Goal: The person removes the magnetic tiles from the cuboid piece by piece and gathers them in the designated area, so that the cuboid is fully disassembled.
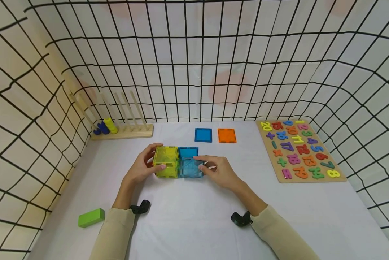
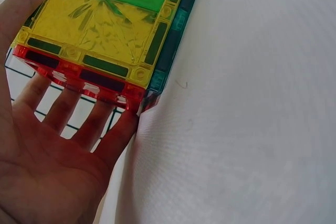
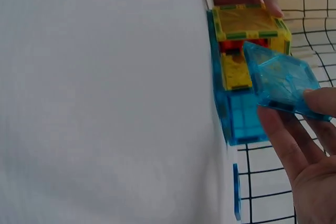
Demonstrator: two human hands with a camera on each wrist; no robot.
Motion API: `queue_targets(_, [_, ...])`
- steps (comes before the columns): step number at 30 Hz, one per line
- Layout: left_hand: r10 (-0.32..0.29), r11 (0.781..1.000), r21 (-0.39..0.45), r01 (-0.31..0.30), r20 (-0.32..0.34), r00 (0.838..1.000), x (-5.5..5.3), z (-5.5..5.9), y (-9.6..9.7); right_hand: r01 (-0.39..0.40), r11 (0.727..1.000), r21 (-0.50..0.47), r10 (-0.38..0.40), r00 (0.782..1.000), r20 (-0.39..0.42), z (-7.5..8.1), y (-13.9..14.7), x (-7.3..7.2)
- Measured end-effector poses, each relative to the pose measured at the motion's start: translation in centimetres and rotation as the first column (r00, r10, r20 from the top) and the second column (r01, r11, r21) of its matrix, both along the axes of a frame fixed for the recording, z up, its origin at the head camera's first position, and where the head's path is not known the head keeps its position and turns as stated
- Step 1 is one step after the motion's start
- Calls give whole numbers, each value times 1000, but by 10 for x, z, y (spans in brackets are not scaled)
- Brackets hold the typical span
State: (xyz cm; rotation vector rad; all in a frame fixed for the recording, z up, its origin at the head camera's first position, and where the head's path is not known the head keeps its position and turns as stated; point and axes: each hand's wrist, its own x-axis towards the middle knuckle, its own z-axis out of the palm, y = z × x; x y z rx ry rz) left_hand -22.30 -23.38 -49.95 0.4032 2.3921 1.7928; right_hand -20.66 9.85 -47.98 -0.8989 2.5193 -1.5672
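Note:
My left hand (image 1: 142,165) holds a box of yellow magnetic tiles (image 1: 166,155), its thumb on the near side and its fingers around the left side. In the left wrist view, the fingers touch a red magnetic tile (image 2: 79,74) that forms the box's left wall. My right hand (image 1: 222,172) pinches a light blue magnetic tile (image 3: 283,77) between thumb and fingers, tilted in the right wrist view. Behind that tile, another blue magnetic tile (image 1: 188,151) stands upright against the box's right side. Bluish tiles run along the bottom.
Loose blue (image 1: 203,135) and orange (image 1: 226,135) tiles lie farther back on the white table. A wooden peg stand (image 1: 132,133) with blue and yellow pieces is back left, a number puzzle board (image 1: 288,174) right, a green block (image 1: 91,217) front left. Black wire grid (image 1: 194,65) encloses the table.

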Motion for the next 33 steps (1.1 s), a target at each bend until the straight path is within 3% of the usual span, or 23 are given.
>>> queue_targets(11, [-1,1000,-6,1,0,1000,2,3,0,49,997,-65,-42,994,98,10,30,-15])
queue_targets(19, [1,1000,-6,-1,0,1000,3,3,1,175,984,-34,-163,962,220,19,56,-25])
queue_targets(27, [1,1000,-3,-1,-1,1000,2,1,1,259,966,16,-258,950,175,24,90,-40])
queue_targets(33, [-6,1000,-6,6,-1,1000,2,2,1,353,935,0,-349,924,158,24,117,-57])
